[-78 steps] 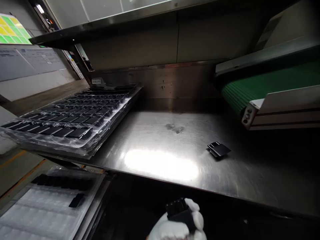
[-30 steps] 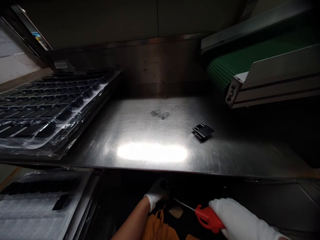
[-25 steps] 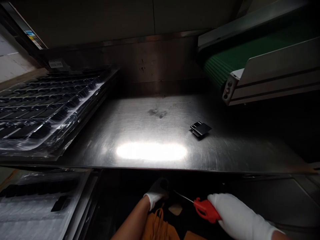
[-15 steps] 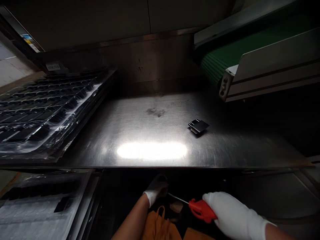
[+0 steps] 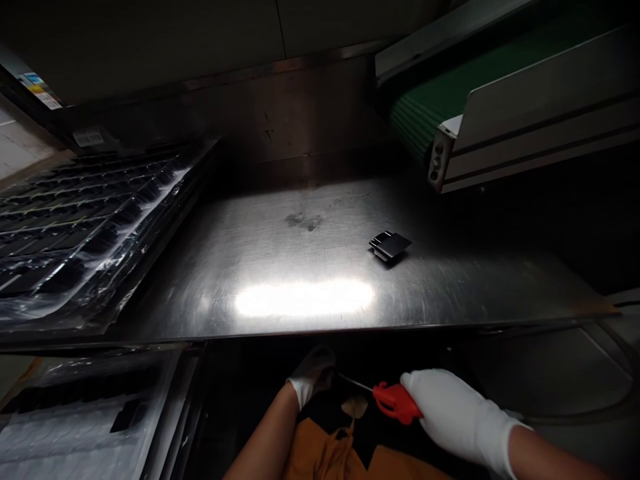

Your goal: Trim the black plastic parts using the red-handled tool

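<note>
Across the middle of the view the steel tabletop (image 5: 310, 267) spreads wide, with a bright glare near its front edge. On its left lies a stack of clear trays (image 5: 75, 227) filled with rows of black parts, and a green conveyor (image 5: 425, 113) juts over its far right corner. A lower tray (image 5: 75, 427) sits beneath the tabletop on the left, holding a few black pieces. One small black part (image 5: 390, 245) lies alone on the tabletop, right of centre. Below the front edge, the gloved right hand (image 5: 450, 413) has its fingers curled closed around the red-handled tool (image 5: 395, 402), whose thin metal tip points left. That tip reaches the gloved left hand (image 5: 311, 373), whose fingers are bent in shadow; whether they grip anything I cannot tell.
</note>
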`<state>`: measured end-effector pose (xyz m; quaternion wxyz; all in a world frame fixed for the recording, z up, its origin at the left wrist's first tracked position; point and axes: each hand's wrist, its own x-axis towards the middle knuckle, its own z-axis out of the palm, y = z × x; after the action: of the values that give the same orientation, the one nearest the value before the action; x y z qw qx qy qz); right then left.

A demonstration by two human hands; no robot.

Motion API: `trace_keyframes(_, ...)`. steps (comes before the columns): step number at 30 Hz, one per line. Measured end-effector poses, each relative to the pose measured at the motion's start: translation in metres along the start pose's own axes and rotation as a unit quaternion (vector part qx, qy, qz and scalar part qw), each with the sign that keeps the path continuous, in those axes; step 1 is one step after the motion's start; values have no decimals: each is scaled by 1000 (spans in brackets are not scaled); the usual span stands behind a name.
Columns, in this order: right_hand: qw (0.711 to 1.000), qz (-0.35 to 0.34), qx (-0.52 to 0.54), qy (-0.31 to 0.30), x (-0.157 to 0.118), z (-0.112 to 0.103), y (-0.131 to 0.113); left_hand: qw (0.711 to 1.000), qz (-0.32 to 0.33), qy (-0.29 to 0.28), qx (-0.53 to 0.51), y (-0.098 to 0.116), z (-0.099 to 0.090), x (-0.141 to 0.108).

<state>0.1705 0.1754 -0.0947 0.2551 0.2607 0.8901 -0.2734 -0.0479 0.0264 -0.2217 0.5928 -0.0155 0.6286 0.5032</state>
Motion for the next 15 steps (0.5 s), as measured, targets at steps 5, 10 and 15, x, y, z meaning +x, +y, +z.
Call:
trace_keyframes(5,1000,-5,6,1,3,-2,-4,998,44,0,42,-2,-3,2)
trace_keyframes(10,999,-9,-35,11,3,-3,-9,985,102,-1,142,-7,-13,7)
trace_keyframes(15,997,-22,-78,-17,0,-11,-25,962,161,-19,220,-9,-26,10)
